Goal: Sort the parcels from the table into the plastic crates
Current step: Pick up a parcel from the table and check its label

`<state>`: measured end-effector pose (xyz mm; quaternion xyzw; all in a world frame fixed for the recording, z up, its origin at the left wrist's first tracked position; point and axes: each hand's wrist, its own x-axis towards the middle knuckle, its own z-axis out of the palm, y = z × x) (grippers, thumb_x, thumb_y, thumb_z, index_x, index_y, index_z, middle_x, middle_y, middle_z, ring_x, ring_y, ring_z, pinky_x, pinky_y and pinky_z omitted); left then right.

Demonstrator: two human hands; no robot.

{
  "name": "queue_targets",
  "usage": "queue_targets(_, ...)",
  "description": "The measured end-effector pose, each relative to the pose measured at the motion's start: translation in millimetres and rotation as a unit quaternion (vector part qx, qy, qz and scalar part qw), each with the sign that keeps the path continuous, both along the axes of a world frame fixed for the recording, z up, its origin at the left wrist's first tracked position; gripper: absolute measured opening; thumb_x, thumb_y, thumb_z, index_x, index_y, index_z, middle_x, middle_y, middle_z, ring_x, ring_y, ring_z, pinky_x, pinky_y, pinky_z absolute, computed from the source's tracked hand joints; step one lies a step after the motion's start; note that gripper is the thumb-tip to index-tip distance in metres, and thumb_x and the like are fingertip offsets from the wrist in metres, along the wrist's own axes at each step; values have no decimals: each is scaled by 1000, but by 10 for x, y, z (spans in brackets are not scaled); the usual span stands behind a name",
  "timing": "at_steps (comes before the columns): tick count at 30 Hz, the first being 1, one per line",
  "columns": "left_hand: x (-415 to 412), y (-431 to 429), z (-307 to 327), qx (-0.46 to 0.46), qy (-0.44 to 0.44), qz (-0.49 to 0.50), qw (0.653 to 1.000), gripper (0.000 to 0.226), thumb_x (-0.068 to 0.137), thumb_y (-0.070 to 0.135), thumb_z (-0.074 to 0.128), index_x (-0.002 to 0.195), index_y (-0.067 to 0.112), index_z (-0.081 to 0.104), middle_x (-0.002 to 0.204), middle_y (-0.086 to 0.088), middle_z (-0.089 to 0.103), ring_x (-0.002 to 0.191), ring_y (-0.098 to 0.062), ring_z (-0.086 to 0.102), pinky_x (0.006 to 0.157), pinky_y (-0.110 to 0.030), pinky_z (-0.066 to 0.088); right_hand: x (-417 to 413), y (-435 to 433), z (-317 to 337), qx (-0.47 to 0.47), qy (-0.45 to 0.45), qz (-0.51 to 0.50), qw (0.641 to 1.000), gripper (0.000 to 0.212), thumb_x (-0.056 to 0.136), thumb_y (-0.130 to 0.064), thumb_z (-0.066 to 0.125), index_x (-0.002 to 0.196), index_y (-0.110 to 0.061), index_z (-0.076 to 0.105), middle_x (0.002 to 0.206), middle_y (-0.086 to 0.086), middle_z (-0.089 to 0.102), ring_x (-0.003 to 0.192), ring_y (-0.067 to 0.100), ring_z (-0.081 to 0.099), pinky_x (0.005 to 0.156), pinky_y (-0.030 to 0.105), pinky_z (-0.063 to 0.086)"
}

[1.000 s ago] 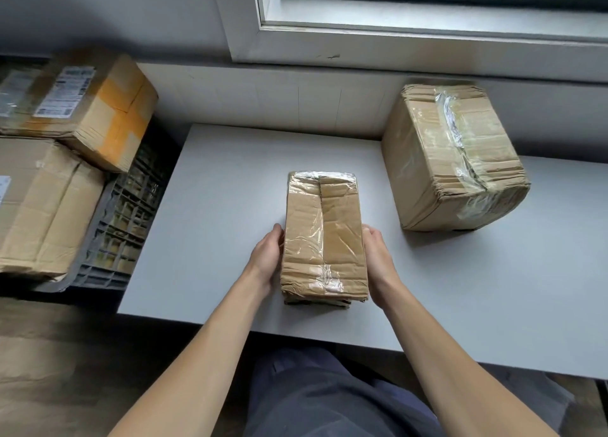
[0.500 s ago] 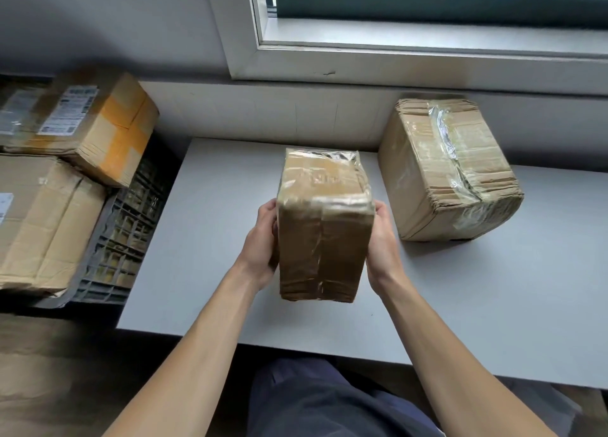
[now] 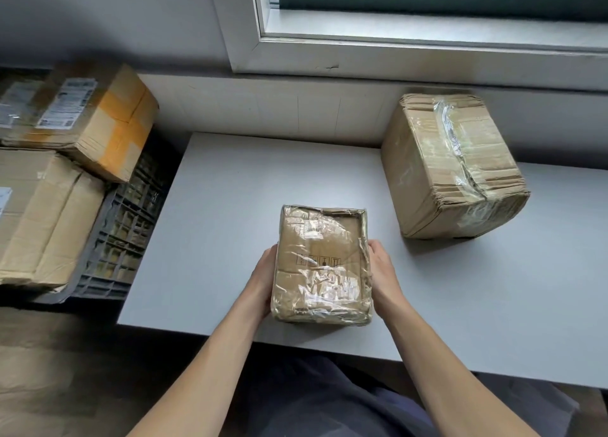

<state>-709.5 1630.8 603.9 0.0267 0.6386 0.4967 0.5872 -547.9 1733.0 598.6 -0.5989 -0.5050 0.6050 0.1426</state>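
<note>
Though upright before, parcel (image 3: 320, 265) (taped) flat.

Single head-worn view, forward and steeply down over the table (image 3: 230, 180), close above its near edge.

Grey wall (image 3: 98, 18), 1 white window frame (image 3: 243, 41) w/ sill (image 3: 427, 28), wood floor (image 3: 49, 371), soft daylight

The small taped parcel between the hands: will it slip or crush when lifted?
Probably slippery: glossy clear tape covers the small taped parcel, so the left hand and right hand should squeeze its sides. Likely fairly stiff, though its creased cardboard may give.
</note>
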Motion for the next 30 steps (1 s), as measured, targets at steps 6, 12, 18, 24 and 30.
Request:
queue_targets(6, -119, 108, 219, 75, 59, -20, 995, 34, 97, 29, 56, 65, 27, 67, 67, 5, 63, 66, -18, 56, 66, -31, 45, -28, 111, 182, 61, 87, -55, 993, 12, 106, -21, 53, 101, -19, 63, 93, -8, 66, 84, 7, 61, 69, 20, 50)
queue_targets(12, -70, 242, 394, 95, 95, 131, 982, 25, 104, 16, 52, 117, 24, 72, 101, 2, 79, 86, -12, 76, 68, -31, 62, -115, 118, 317, 88, 161, -95, 978, 28, 98, 1, 48, 113, -18, 62, 111, 2, 71, 97, 10, 68, 84, 30, 57)
queue_targets(18, 68, 56, 20, 25, 92, 130, 987, 27, 105, 16, 53, 126, 19, 70, 120, -9, 75, 110, -27, 73, 95, -47, 60, 14, -71, 47, 24, 97, -88, 991, 16, 102, -6, 50, 109, -14, 62, 96, -1, 69, 75, 2, 64, 62, 15, 51)
queue_targets(24, 0, -4, -173, -4, 3, 32, 999, 41, 102, 42, 49, 106, 15, 80, 122, -19, 74, 107, -31, 73, 98, -47, 56, 17, -55, 4, -5, 129, -71, 989, 29, 108, -45, 51, 112, -18, 60, 109, -3, 68, 100, 11, 67, 88, 32, 54)
queue_targets(30, -165, -22, -17, -24, 18, -57, 998, 76, 83, 79, 61, 122, 15, 72, 95, -1, 78, 82, -16, 74, 72, -32, 53, 18, -34, 61, -15, 128, -55, 990, 28, 105, -39, 58, 114, -13, 61, 110, 2, 69, 95, 13, 68, 89, 34, 56)
